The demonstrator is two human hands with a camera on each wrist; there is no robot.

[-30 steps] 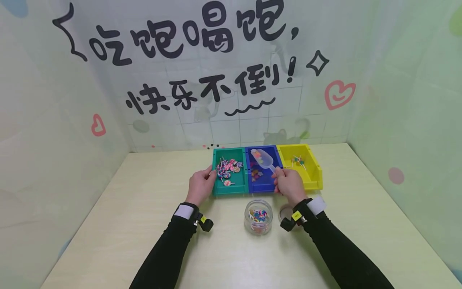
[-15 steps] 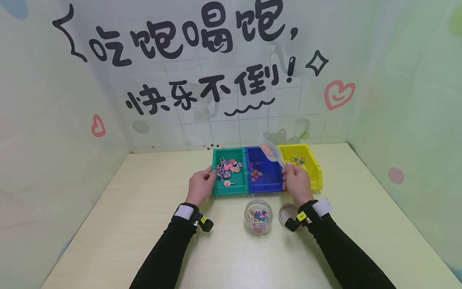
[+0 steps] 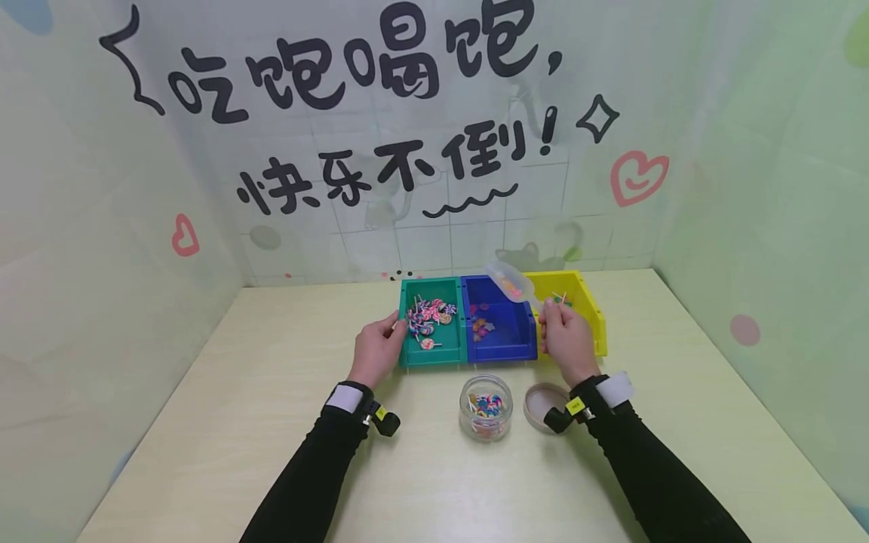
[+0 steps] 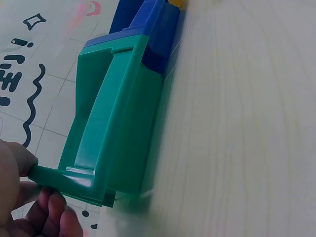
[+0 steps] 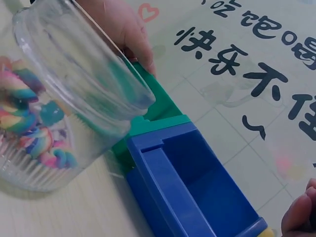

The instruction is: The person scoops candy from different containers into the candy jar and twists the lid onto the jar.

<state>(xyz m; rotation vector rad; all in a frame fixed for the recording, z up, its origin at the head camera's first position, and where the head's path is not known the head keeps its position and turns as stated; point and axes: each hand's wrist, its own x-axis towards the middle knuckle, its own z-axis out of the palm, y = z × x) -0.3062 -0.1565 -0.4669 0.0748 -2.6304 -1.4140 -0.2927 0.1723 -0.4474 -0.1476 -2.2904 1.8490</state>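
Observation:
My left hand (image 3: 376, 351) pinches the left wall of the green bin (image 4: 131, 128), thumb on one side and fingers on the other. That bin holds a heap of striped miniature lollipops (image 3: 431, 313). My right hand (image 3: 570, 339) grips the handle of a translucent plastic scoop (image 3: 509, 282), with a few orange and pink pieces in its bowl. The scoop hangs over the back of the blue bin (image 3: 505, 332), near the yellow bin (image 3: 591, 317). A few star-like pieces (image 3: 482, 329) lie in the blue bin. My right hand partly hides the yellow bin's small sticks.
A glass jar (image 3: 485, 422) with rainbow-coloured twisted pieces stands in front of the bins, uncovered. Its round lid (image 3: 538, 406) lies to the right, partly behind my right wrist camera. The bins stand side by side near the printed back wall (image 3: 421, 249).
My right hand has moved right with the scoop, from over the blue bin's middle toward the yellow bin. More of the lid shows. My left hand has stayed on the green bin.

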